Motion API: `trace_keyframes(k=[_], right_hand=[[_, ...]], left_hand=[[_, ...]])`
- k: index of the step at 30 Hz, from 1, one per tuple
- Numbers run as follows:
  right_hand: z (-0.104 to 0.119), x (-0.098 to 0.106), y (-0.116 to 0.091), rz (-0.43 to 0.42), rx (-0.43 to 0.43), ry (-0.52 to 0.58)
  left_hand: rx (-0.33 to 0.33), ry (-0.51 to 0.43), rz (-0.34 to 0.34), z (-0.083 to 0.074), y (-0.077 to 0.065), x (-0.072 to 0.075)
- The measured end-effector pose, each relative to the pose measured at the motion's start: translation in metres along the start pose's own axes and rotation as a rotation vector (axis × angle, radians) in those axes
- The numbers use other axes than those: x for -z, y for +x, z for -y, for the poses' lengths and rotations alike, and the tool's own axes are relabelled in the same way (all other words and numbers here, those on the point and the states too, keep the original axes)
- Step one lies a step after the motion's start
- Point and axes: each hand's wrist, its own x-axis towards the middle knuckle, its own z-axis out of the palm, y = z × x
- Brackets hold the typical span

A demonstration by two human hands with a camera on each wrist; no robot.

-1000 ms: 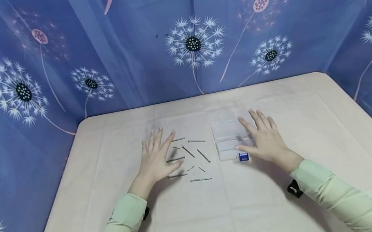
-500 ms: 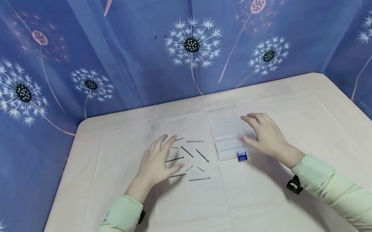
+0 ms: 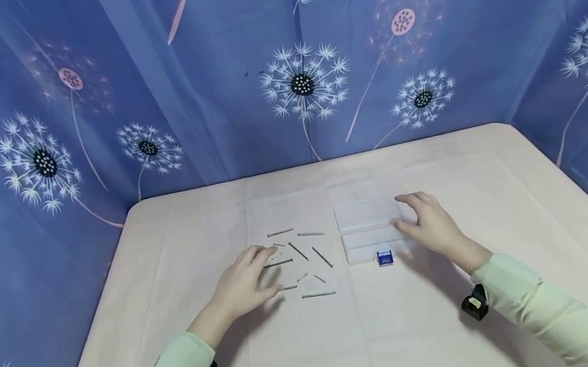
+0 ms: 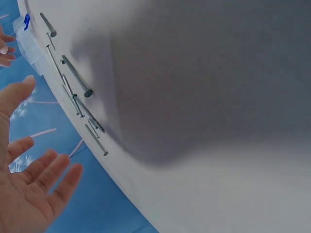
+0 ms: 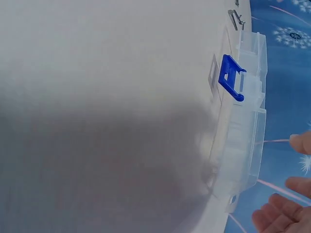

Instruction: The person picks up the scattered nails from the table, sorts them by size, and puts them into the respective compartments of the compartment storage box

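Several metal nails (image 3: 318, 294) of differing lengths lie scattered on the table, left of the middle. My left hand (image 3: 241, 283) hovers at their left side with fingers loosely bent and nothing held; it covers parts of a few nails in the head view. To the right lies a clear plastic box (image 3: 358, 255), its lid (image 3: 361, 214) folded back and a blue latch (image 3: 384, 257) on its front. My right hand (image 3: 436, 229) is at the box's right end, holding nothing, thumb and fingers apart. In the right wrist view a gap shows between the fingers (image 5: 279, 213) and the box.
A pale cloth covers the table (image 3: 314, 363). Behind and beside it hangs a blue curtain (image 3: 224, 123) printed with dandelions. Black wrist cameras (image 3: 474, 303) sit under both green sleeves (image 3: 552, 308).
Both hands have drawn back toward the person and their spread fingers have bent. The left hand has uncovered more nails. The right hand has shifted slightly right along the box. The head view has tilted up a little.
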Motion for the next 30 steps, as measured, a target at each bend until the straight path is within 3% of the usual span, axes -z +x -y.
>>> trace_keyframes(k=[4,11,16,20,25,30], right_hand=[[-0.006,-0.001,-0.002,0.002,-0.039,0.065],[-0.018,-0.001,-0.006,0.012,-0.135,0.147],[-0.021,-0.001,-0.010,0.073,-0.226,0.189],[-0.024,0.000,-0.011,0.123,-0.294,0.270],[-0.028,0.000,-0.007,0.161,-0.389,0.473],[-0.030,-0.002,-0.008,0.197,-0.432,0.594]], left_hand=[[0.010,-0.035,0.023,0.000,-0.006,-0.002],[0.086,-0.271,0.118,-0.001,-0.012,-0.008],[0.114,-0.364,0.162,0.001,-0.016,-0.013],[0.115,-0.358,0.177,0.006,-0.016,-0.018],[0.102,-0.355,0.160,0.011,-0.013,-0.017],[0.091,-0.386,0.142,0.012,-0.013,-0.016]])
